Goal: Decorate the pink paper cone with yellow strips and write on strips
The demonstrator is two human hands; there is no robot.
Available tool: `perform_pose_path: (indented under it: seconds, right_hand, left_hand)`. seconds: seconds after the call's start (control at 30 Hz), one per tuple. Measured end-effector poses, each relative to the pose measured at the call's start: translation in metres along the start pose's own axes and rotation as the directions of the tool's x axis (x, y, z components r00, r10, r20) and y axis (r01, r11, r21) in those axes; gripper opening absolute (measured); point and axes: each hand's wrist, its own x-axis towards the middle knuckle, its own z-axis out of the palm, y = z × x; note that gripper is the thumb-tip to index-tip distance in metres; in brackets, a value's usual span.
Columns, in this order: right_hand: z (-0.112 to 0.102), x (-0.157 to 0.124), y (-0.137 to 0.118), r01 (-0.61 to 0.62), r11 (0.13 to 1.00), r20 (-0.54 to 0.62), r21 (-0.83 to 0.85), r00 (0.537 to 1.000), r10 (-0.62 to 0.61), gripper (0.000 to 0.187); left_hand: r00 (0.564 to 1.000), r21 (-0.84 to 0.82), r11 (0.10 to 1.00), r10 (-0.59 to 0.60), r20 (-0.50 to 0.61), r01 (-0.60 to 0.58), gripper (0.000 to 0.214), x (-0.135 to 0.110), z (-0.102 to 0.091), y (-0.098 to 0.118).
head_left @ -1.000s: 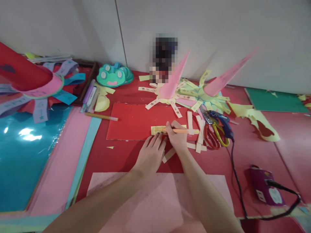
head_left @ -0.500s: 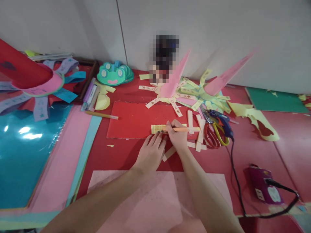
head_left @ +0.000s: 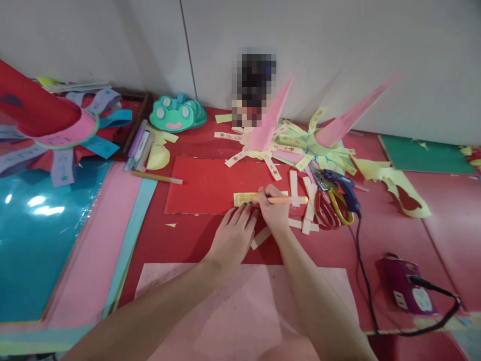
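Note:
My right hand [head_left: 275, 206] is closed round an orange marker [head_left: 287, 200], its tip down at a yellow paper strip [head_left: 242, 198]. Small marks show on the strip's left part. My left hand [head_left: 236, 225] lies flat, fingers stretched out, with its fingertips on the strip's lower edge. Under the strip is a red board [head_left: 203, 185]. Several cream paper strips [head_left: 308, 205] lie loose just right of my right hand, and another pokes out below it.
Two pink paper cones [head_left: 272, 118] on petal bases stand behind the board. Red and yellow scissors [head_left: 328, 210] and a blue glue gun [head_left: 347, 193] lie right, its cord near a purple power box [head_left: 408, 286]. Green frog cutouts [head_left: 175, 115] and a brown marker [head_left: 158, 177] are left.
Almost nothing differs. My right hand keeps the marker at the strip, and my left hand stays on the strip's edge.

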Motion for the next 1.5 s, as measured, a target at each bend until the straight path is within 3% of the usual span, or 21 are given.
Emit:
perform_pose_path:
  seconds: [0.13,0.77,1.5]
  right_hand:
    - [-0.0012,0.0007,-0.001,-0.045,0.999,-0.032,0.009,0.998,0.045,0.033]
    - [-0.0018,0.0022,0.0005,0.011,0.996,-0.035,-0.086,0.999,-0.014,0.035]
    - [-0.001,0.001,-0.0012,0.021,0.999,-0.049,-0.037,0.999,-0.023,0.035]
  left_hand:
    - [1.0,-0.016,1.0,-0.007,-0.002,0.007,0.035,-0.0004,0.0017,-0.0003]
    - [1.0,-0.006,1.0,0.004,-0.009,-0.004,0.036,0.0003,0.0025,-0.0002]
    - [1.0,-0.015,1.0,0.005,-0.006,-0.005,0.036,-0.0007,0.0036,0.0004]
